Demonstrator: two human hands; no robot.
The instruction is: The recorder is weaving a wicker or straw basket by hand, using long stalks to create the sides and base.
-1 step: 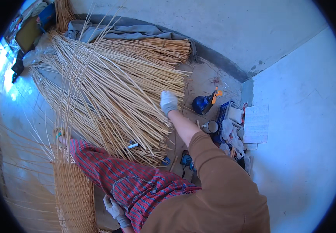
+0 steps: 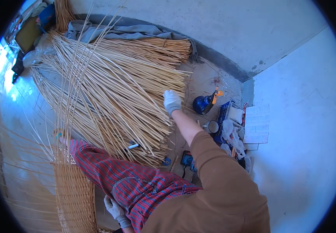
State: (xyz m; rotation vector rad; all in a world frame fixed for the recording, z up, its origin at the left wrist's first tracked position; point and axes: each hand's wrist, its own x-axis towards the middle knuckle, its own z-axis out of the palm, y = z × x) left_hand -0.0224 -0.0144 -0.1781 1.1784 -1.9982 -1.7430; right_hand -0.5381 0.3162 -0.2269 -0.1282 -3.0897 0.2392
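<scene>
My right hand (image 2: 171,101), in a white glove, is over the right part of a large heap of pale thin canes (image 2: 113,85), fingers curled; what they grip, if anything, I cannot make out. My left hand (image 2: 114,209), also gloved, is low beside my red checked leg cloth (image 2: 133,182), fingers loosely bent and apart, nothing visible in them. A woven cane strip panel (image 2: 72,194) lies left of that hand, its long loose ends standing up past my foot (image 2: 63,138). A small white tube (image 2: 133,146) rests on the canes.
A blue spray bottle (image 2: 202,105), a metal mug (image 2: 210,127), a blue crate (image 2: 224,114) with plastic bags and a cordless tool (image 2: 187,159) sit to the right by white walls (image 2: 292,97). Grey cloth (image 2: 117,31) covers canes at the back.
My right hand has shifted slightly to the right over the canes. My left hand looks unmoved.
</scene>
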